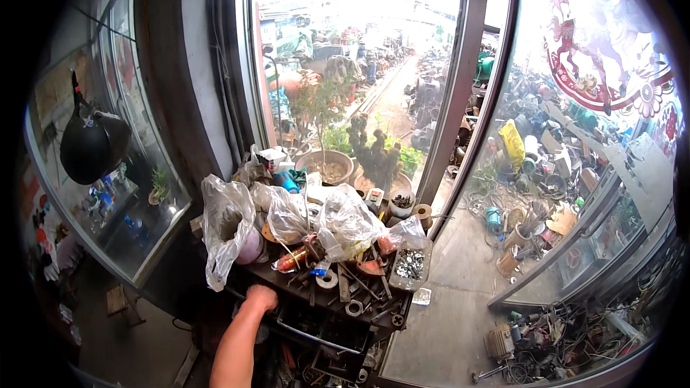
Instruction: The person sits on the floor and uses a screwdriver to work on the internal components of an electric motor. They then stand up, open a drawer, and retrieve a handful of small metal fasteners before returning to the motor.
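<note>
My left hand [262,297] reaches in from the lower edge to the front left of a cluttered workbench [291,284]. It looks curled into a fist at the bench's front edge, its fingertips turned out of sight, so what it grips cannot be seen. Just right of it, a dark drawer [320,322] with a pale metal front edge is pulled out. Above the hand a clear plastic bag [224,226] hangs by a pink container [250,248]. Nearby lie a red-and-yellow tube [289,259] and a roll of pale tape [327,279]. My right hand does not show.
Plastic bags [348,219], loose tools and a clear tray of small metal parts [411,267] crowd the bench. Potted plants [325,165] stand behind it by the window. A glass door [568,230] is at right, above a heap of cables and parts [568,338].
</note>
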The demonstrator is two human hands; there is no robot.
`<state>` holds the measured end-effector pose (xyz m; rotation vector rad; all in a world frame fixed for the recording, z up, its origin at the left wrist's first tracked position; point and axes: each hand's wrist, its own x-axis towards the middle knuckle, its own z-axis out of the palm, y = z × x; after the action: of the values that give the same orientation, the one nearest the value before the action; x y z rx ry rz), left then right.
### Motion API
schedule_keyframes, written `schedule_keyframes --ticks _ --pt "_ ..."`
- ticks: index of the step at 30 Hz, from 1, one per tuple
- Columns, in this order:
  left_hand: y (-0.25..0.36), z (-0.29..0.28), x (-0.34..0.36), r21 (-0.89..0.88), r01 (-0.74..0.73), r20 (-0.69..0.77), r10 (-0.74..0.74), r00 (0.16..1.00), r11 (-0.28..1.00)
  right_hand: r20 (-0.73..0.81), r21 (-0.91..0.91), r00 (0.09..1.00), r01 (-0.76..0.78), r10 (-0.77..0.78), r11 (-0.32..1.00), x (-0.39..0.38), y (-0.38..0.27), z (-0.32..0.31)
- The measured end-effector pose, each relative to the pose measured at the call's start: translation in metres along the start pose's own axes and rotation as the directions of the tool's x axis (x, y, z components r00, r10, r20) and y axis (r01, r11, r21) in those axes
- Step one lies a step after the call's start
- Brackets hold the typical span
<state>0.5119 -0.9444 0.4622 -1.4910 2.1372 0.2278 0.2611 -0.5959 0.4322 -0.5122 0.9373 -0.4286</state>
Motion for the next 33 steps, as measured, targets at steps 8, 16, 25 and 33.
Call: schedule_keyframes --ticks 8,16,25,33 --pt "0.012 0.022 0.025 -0.153 -0.087 -0.586 -0.019 0.81 0.984 -0.018 -0.003 1.0 0.02 -0.02 1.0 0.003 -0.008 -0.004" --pt "0.0 0.032 0.026 -0.063 -0.128 -0.235 0.11 0.966 0.99 -0.029 -0.008 0.999 0.026 -0.026 1.0 0.002 -0.011 -0.008" --pt "0.015 0.008 0.014 -0.085 0.05 -0.229 -0.068 0.971 0.995 -0.037 -0.028 0.999 0.027 -0.028 0.999 0.004 -0.012 -0.011" --pt "-0.002 0.018 0.034 -0.22 -0.013 -0.088 -0.006 0.996 0.975 -0.019 -0.051 1.0 -0.011 0.01 0.999 0.007 0.006 -0.01"
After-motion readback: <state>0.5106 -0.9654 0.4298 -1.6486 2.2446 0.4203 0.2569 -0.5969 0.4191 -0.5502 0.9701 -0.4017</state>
